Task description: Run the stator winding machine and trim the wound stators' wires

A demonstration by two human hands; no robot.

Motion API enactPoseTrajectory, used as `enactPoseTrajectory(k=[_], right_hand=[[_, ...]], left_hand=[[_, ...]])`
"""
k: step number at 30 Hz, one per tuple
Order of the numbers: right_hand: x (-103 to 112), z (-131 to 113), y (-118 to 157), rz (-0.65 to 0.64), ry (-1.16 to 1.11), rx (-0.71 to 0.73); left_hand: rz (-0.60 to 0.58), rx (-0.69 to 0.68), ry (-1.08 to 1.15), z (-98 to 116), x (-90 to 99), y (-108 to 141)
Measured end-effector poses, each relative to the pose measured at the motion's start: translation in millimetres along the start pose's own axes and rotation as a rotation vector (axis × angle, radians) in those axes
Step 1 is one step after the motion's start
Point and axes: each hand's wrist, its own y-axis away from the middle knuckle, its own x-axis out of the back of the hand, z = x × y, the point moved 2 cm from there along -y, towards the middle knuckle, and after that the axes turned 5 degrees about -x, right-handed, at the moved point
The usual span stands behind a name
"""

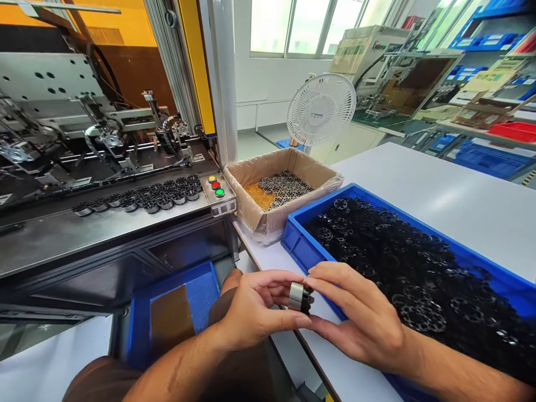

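Between both hands, above the white table's near edge, is a short silver metal ring [296,296] with a black toothed plastic frame [307,302] on its right side. My left hand [262,310] grips the ring between thumb and fingers from the left. From the right, the fingertips and thumb of my right hand [358,312] close on the black frame. Ring and frame are touching; how deep one sits in the other cannot be seen. Beside my right hand stands a blue bin [298,240] heaped with similar black plastic frames [419,301].
Behind the blue bin, a plastic-lined cardboard box [251,215] holds rows of metal rings [288,187]. Several assembled ring parts [163,195] line the machine's metal ledge [104,231], near a button panel [218,190]. A white fan [321,109] stands beyond. Below lies a blue tray [203,296].
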Motion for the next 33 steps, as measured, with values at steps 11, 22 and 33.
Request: enactPoseTrajectory(k=[11,22,33], right_hand=[[-1.5,0.5,5.0,-0.041,0.010,0.030],[-2.8,1.4,7.2,-0.050,-0.010,0.083],[-0.9,0.2,8.3,-0.057,0.041,0.057]], left_hand=[[0.027,0.024,-0.020,-0.8,1.3,3.4],[0.005,0.021,0.022,-1.1,1.9,3.9],[-0.036,0.002,0.096,0.0,-1.9,3.6]])
